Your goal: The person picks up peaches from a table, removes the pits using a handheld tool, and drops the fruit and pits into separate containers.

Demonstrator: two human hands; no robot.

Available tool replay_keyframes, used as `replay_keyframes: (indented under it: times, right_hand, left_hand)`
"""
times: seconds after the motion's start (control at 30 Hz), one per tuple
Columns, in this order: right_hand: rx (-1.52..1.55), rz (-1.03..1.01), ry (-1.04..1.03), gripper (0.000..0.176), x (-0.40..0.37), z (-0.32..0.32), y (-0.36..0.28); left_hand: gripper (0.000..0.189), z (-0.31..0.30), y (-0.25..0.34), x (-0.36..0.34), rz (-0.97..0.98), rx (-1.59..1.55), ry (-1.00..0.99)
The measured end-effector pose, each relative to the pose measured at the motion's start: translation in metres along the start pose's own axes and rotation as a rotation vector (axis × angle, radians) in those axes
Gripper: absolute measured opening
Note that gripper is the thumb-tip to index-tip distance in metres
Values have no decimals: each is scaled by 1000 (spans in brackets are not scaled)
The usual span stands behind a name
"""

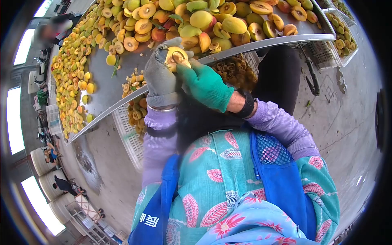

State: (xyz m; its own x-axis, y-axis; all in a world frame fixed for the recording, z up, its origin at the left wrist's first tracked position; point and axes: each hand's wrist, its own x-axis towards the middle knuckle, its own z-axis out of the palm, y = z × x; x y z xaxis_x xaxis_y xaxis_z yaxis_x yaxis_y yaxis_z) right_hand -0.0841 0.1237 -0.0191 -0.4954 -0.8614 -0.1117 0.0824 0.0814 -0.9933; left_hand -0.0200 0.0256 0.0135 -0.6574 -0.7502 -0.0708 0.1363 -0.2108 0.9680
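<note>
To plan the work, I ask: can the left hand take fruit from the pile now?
Probably not: the left hand holds a cut fruit, though the fruit pile lies close beyond it.

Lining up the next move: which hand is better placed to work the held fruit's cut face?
Right, probably: the green-gloved right hand is at the cut fruit, while the grey-gloved left hand holds it.
</note>
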Motion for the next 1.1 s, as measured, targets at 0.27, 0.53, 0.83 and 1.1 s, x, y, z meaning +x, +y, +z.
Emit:
replay_keyframes:
  times: [0.27, 0.53, 0.83, 1.1]
  right_hand:
    - [254, 189, -116, 43, -10, -21, -17]
    - [1326, 417, -683, 39, -13, -20, -19]
    - [1641, 403, -1044, 40, -24, -30, -28]
    - [1306, 916, -456, 38, -19, -43, 24]
  left_hand:
    - [37, 16, -9, 7, 28, -4, -76]
    - [38, 16, 10, 18, -185, 176, -165]
    - [26, -26, 4, -17, 98, -153, -5]
    - [32, -140, 61, 54, 303, 1538, 273]
